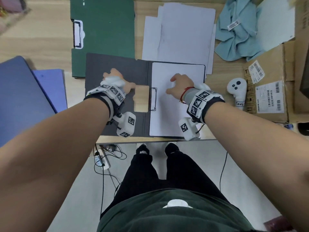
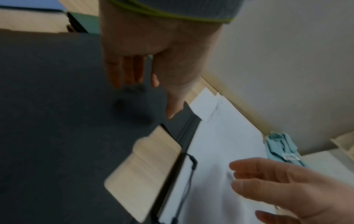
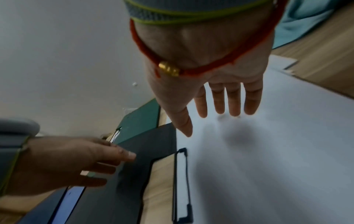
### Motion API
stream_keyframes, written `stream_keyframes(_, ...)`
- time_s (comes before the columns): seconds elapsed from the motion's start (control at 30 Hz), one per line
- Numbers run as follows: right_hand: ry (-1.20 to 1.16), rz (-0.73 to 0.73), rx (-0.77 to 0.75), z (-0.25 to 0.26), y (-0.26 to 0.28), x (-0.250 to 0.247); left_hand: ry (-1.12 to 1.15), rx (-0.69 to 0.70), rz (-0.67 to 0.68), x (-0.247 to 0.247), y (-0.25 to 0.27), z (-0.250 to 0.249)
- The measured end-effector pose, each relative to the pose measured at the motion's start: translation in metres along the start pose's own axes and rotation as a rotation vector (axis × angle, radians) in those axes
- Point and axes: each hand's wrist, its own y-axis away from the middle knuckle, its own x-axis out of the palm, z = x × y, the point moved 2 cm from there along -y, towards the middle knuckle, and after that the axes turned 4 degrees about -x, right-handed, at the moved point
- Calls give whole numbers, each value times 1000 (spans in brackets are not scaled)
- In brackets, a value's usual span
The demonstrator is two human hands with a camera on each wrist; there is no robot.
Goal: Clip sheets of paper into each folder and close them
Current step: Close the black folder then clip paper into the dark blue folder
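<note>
grey folder (image 1: 117, 64) lies open, paper (image 1: 177, 104) clipped; wrist views show both hands' grip slack, holding nothing.

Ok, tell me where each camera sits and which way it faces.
Head: worn on the head, looks down at the open grey folder; both forearms, legs show.
Left wrist: looks along the left hand over the folder cover.
Right wrist: looks along the right hand over the sheet of paper.
All views share the clip.

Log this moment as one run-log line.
grey folder open | paper under clip | left hand above cover | right hand over paper | nothing held
</note>
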Motion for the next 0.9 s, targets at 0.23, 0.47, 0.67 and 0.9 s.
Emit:
stream_keyframes(0.23, 268, 72, 6, 25, -8, 45, 17, -175, 3, -14, -19, 65)
stream_keyframes(0.47, 328, 79, 60, 31, -7, 50, 29, -63, 88, -37, -33, 88)
stream_keyframes(0.67, 106, 110, 38, 65, 10, 24, 289, -18, 47, -81, -31, 72)
stream_keyframes(0.9, -554, 180, -57, 114, 48, -33, 617, 248, 187, -113, 31, 0)
